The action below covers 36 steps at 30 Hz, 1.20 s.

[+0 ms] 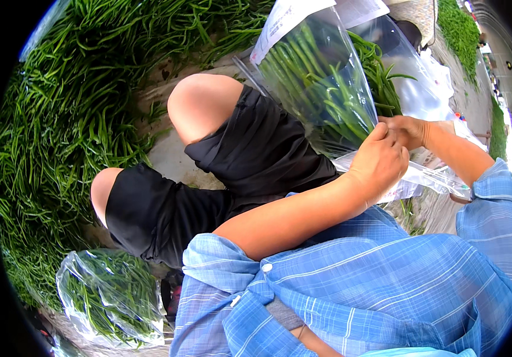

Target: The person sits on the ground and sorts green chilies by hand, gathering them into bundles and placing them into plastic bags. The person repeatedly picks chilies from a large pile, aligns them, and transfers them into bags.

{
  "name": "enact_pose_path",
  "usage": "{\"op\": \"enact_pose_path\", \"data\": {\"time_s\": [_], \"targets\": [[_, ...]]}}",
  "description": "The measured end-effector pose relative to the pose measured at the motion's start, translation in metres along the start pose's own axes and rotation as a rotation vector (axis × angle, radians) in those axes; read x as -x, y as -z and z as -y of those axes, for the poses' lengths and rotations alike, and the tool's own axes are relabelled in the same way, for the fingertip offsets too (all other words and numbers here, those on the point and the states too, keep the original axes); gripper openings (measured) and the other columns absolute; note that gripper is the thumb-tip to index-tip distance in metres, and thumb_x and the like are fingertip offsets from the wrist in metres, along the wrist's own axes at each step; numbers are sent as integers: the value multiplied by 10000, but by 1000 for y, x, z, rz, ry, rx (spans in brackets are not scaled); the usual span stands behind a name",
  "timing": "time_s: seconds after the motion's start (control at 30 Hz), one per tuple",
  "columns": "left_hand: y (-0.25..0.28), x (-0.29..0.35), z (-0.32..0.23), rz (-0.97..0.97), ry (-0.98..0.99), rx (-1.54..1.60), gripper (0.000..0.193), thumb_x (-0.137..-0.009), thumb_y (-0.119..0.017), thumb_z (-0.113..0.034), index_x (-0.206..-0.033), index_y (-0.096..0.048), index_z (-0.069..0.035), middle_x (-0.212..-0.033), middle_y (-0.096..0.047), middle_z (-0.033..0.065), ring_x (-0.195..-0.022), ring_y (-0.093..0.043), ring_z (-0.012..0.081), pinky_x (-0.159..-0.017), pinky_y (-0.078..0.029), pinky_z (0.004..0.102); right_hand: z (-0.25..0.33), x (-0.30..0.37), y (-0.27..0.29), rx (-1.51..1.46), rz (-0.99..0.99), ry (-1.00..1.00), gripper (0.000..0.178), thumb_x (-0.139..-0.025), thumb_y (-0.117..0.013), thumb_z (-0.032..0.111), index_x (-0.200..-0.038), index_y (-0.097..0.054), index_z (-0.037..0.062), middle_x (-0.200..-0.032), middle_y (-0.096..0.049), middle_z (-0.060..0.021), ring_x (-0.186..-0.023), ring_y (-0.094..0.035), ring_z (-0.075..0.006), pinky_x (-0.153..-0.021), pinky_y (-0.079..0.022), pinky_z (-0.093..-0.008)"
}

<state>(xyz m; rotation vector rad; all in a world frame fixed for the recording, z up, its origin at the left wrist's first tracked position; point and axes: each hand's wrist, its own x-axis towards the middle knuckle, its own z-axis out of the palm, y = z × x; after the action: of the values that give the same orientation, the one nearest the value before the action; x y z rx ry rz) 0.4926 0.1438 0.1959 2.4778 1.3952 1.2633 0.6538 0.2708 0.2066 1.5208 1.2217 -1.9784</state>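
A clear plastic bag with a white printed top end lies to the right of my knees, filled with long green chili peppers. My left hand is closed on the gathered plastic at the bag's near end. Right beside it, my right hand has its fingers pinched on the same plastic, and the two hands nearly touch. Loose plastic trails from below my hands toward my right forearm. More green chili peppers show just behind the bag's right edge.
A large heap of green chili peppers spreads along the left and far side. Another clear bag of peppers sits at the lower left. Crumpled clear and white plastic lies beyond my right hand. Further peppers lie at the far right.
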Motion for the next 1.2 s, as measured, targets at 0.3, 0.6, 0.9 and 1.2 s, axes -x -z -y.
{"op": "enact_pose_path", "data": {"time_s": [0.3,0.6,0.9,1.2], "targets": [[-2,6,5,-27,-2,98,103,-727,-567,-157,-658,-564,-80,-672,-592,39,-776,-563,187,-813,-383,311,-22,-15,-21,768,-100,292,564,-803,-705,190,-1287,-439,78,-1154,-557,-70,-1085,-509,-171,-944,-416,-334],[4,9,8,38,-2,150,122,-739,-563,-171,-649,-558,-90,-644,-583,27,-746,-542,181,-791,-370,312,-6,-2,-18,739,-47,172,535,-812,-700,213,-1266,-454,73,-1134,-561,-71,-1059,-512,-166,-930,-418,-335],[7,2,7,62,-22,104,106,-724,-581,-157,-644,-551,-94,-647,-582,22,-753,-542,184,-807,-375,311,-9,-27,-18,767,-27,262,509,-821,-695,236,-1246,-469,68,-1113,-565,-72,-1033,-514,-162,-915,-420,-335],[1,-5,6,70,-20,173,68,-697,-589,-136,-647,-558,-103,-650,-583,16,-767,-551,185,-805,-393,316,-17,-37,-16,831,-61,354,486,-830,-689,259,-1225,-485,63,-1092,-568,-74,-1007,-516,-157,-901,-423,-336]]}}
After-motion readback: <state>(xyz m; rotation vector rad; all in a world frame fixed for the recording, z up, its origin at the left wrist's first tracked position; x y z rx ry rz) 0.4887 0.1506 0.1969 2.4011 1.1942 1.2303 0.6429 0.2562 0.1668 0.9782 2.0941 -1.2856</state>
